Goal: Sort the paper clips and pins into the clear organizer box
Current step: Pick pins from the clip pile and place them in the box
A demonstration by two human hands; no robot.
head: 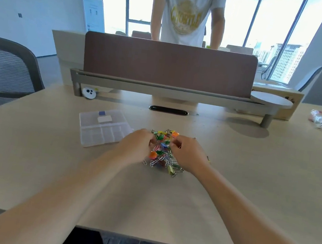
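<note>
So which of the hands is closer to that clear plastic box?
Left. The left hand sits just right of the organizer box; the right hand is beyond the clip pile.

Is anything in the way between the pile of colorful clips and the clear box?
No object lies between them. The clear box sits just left of the pile of clips and pins, with only the left hand over the gap. The box's lid looks shut, though, so it may need opening first.
</note>
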